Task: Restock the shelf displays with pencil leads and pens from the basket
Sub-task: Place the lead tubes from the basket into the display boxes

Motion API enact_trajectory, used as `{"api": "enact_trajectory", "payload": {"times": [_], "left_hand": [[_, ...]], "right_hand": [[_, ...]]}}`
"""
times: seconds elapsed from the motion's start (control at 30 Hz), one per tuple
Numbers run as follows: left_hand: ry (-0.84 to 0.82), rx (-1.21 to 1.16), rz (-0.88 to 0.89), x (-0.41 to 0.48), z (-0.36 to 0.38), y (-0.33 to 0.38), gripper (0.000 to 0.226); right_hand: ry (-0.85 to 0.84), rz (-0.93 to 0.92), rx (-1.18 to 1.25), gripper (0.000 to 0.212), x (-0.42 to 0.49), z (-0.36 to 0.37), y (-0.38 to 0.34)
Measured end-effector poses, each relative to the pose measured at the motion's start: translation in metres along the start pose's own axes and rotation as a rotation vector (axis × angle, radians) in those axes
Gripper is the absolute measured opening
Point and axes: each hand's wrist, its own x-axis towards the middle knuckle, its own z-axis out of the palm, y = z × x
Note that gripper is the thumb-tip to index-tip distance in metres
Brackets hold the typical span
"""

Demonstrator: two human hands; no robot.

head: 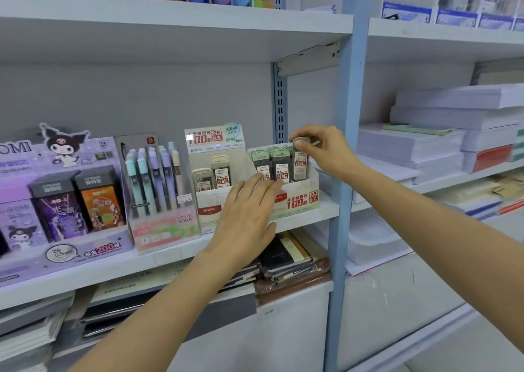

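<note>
On the middle shelf stands a white 0.7 lead display box filled with several green-capped lead cases. My right hand pinches the top of one lead case standing at the right end of that box. My left hand is spread flat with fingers apart against the front of the box, holding nothing. Just to the left is a 0.5 lead display box with a few cream-capped cases. A clear pen display holds several pastel pens. No basket is in view.
A purple cartoon display fills the shelf's left. A blue upright post stands just right of the lead box. Stacks of paper sit on the right-hand shelves, notebooks on the shelf below, and coloured items on the top shelf.
</note>
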Motion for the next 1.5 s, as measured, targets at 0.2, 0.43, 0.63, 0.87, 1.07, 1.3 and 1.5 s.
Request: {"api": "enact_trajectory", "payload": {"times": [0.2,0.43,0.63,0.87,1.07,1.3,1.5], "left_hand": [[0.002,-0.007,0.01,-0.001,0.001,-0.002,0.073],[0.001,-0.013,0.032,-0.003,0.003,-0.005,0.077],[0.076,-0.134,0.045,-0.027,-0.008,0.0,0.066],[0.141,-0.374,-0.042,-0.141,0.057,0.013,0.02],[-0.6,-0.515,-0.206,-0.277,0.162,0.028,0.016],[-1.04,-0.592,-0.333,-0.405,0.241,0.056,0.021],[-1.134,-0.704,-0.352,-0.452,0.26,0.094,0.028]], "right_hand": [[0.002,0.087,0.026,0.017,0.002,0.01,0.008],[0.064,0.074,-0.153,0.021,-0.009,0.025,0.012],[0.089,-0.06,-0.15,0.033,-0.052,0.026,-0.003],[-0.077,-0.262,0.039,0.012,-0.177,0.094,0.005],[-0.647,-0.071,-0.034,0.018,-0.308,0.203,0.075],[-1.012,0.252,-0.145,0.066,-0.45,0.273,0.149],[-0.897,0.179,-0.194,0.066,-0.504,0.292,0.157]]}}
